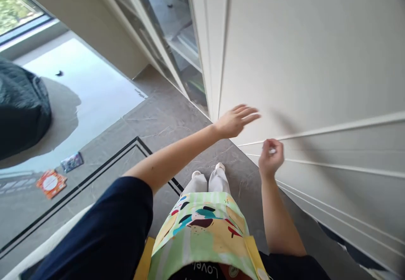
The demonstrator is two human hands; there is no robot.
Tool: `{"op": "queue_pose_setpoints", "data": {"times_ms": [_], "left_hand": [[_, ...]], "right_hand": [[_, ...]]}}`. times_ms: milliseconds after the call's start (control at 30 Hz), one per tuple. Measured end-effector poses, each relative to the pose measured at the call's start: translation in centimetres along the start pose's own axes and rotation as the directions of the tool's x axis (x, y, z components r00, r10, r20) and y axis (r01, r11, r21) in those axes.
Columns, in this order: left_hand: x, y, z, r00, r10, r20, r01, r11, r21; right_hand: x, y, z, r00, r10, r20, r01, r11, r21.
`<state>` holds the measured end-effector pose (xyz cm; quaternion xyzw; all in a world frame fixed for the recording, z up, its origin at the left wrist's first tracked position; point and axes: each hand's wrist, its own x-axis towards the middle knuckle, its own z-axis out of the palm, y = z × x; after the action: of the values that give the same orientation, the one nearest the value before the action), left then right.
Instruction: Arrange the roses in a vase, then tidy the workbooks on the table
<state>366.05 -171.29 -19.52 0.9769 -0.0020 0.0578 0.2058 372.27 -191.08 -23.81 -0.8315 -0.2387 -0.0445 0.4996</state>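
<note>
One left hand (238,121): yours, fingers long and loosely spread, nothing visible in it; you have it near a white panel (310,43), and contact cannot be told.
One right hand (272,161): yours, curled narrow, thumb and fingers ringed around a small whitish piece (272,150), slightly shiny, too small to name.
White panel: smooth, flat and broad, crossed by several thin, straight raised strips low down.
Glass panes (180,31): at least two, tall and glossy, set in pale frames left of the panel.
Floor (164,98): grey, stone-like, finely veined, with two parallel black stripes (137,139) bending at an angle.
Packets: two, lying apart on your left; an orange packet (51,183), jagged in outline, with a white round patch, and a bluish-purple packet (72,161), roughly rectangular.
Dark bundle (22,102): one, rounded, its surface creased.
Apron (202,212): one, pale green printed cloth, with two yellow straps (145,259).
Shoes (220,167): two, pale, below your white trousers (218,181).
</note>
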Motion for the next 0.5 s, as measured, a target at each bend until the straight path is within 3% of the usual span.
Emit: {"op": "queue_pose_setpoints", "data": {"times_ms": [33, 67, 100, 133, 233, 333, 400, 500], "left_hand": [[-3.8, -3.0, 2.1, 0.974, -0.225, 0.035, 0.227, 0.972, -0.059], [-7.8, -5.8, 4.4, 0.879, -0.460, 0.127, 0.472, 0.877, -0.093], [-12.1, -8.2, 6.7, 0.716, -0.660, 0.228, 0.691, 0.718, -0.091], [-16.4, -10.2, 8.9, 0.617, -0.740, 0.269, 0.779, 0.623, -0.072], [-28.5, -14.1, 15.6, 0.429, -0.840, 0.332, 0.898, 0.438, -0.053], [-38.2, -16.8, 23.7, 0.293, -0.881, 0.372, 0.955, 0.291, -0.064], [-43.0, -19.4, 30.8, 0.230, -0.889, 0.396, 0.973, 0.216, -0.081], [-47.9, -25.0, 43.0, 0.183, -0.882, 0.434, 0.982, 0.146, -0.117]], "right_hand": [[-1.5, 0.8, 2.5, 0.987, 0.052, 0.151, -0.053, 0.999, 0.002], [-3.1, 1.6, 5.0, 0.953, 0.097, 0.286, -0.100, 0.995, -0.006], [-4.6, 2.5, 7.6, 0.904, 0.129, 0.407, -0.131, 0.991, -0.025], [-6.2, 3.5, 10.1, 0.844, 0.146, 0.517, -0.140, 0.989, -0.050], [-11.2, 7.4, 18.0, 0.612, 0.152, 0.776, -0.057, 0.987, -0.148], [-17.0, 13.8, 26.6, 0.413, 0.157, 0.897, 0.037, 0.981, -0.189], [-21.2, 19.5, 32.9, 0.331, 0.153, 0.931, 0.059, 0.981, -0.182], [-27.4, 29.2, 42.5, 0.244, 0.152, 0.958, 0.083, 0.981, -0.177]]}}
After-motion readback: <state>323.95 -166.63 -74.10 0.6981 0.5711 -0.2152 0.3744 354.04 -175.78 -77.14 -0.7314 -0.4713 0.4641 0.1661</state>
